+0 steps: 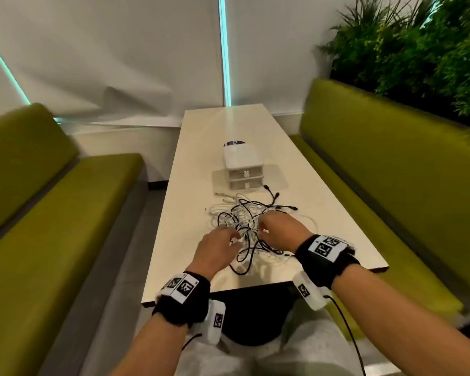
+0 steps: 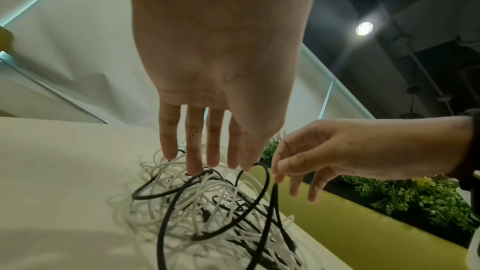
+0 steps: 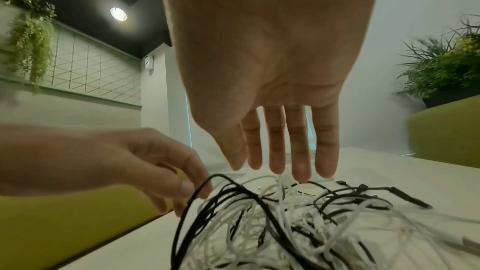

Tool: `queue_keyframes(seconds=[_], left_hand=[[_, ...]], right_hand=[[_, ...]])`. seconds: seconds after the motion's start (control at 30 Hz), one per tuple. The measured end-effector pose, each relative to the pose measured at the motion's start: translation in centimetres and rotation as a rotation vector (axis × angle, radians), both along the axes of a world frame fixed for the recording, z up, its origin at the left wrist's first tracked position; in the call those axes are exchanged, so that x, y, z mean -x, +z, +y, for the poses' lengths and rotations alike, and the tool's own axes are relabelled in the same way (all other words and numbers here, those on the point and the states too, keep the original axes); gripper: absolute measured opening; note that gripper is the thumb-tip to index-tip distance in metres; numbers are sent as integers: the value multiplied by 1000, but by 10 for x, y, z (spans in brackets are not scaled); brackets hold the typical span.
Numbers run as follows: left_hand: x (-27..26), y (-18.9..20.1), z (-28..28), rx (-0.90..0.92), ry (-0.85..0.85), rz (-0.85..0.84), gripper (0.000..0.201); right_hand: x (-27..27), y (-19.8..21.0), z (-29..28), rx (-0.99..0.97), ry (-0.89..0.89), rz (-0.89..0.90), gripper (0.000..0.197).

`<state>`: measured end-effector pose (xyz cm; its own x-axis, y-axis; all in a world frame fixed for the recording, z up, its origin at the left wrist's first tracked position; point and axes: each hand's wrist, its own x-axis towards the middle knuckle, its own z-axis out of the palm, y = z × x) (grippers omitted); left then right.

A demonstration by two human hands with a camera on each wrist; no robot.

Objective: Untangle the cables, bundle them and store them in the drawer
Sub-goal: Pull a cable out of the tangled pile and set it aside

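Both of my hands are over the cable tangle (image 1: 251,229), a mixed heap of black and white cables lying on the near half of the surface (image 1: 198,164). My left hand (image 1: 217,249) has its fingers extended downward, the tips touching the top loops; from the wrist views I cannot confirm that it grips any strand. My right hand (image 1: 278,230) is likewise spread with straight fingers reaching into the heap; the left wrist view suggests thumb and forefinger are closing near a black loop (image 2: 255,198), but a firm pinch is not evident.

Procedure for this step, in my judgement: locate one free connector end, such as the black plugs (image 1: 276,196) lying at the far edge of the heap, hold the mass down with one hand, and draw that single cable out loop by loop. Avoid pulling hard, since that is likely to tighten knots.

The small white drawer unit (image 1: 243,169) stands just beyond the heap, both drawers closed. The surface is a long pale table between two green benches (image 1: 377,164), with white blinds (image 1: 106,50) at the far end and plants (image 1: 418,50) behind the right bench.
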<state>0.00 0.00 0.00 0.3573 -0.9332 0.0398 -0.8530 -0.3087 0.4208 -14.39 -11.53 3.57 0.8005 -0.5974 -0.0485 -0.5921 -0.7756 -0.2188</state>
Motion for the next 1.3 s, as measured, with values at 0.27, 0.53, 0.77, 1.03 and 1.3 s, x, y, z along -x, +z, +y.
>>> queue_keyframes(seconds=[0.27, 0.53, 0.77, 1.03, 1.3], left_hand=[[-1, -23, -22, -38, -39, -40, 32], [-4, -39, -32, -29, 11, -84, 33], [-8, -46, -32, -6, -8, -111, 20], [-1, -48, -30, 37, 12, -124, 37], [-6, -38, -29, 138, 40, -26, 37]], right_hand=[[-20, -30, -2, 10, -25, -2, 26], [-22, -48, -13, 25, 18, -32, 24], [-4, -62, -28, -38, 127, 46, 28], [-4, -57, -37, -40, 73, -112, 13], [-12, -43, -30, -279, -82, -553, 8]])
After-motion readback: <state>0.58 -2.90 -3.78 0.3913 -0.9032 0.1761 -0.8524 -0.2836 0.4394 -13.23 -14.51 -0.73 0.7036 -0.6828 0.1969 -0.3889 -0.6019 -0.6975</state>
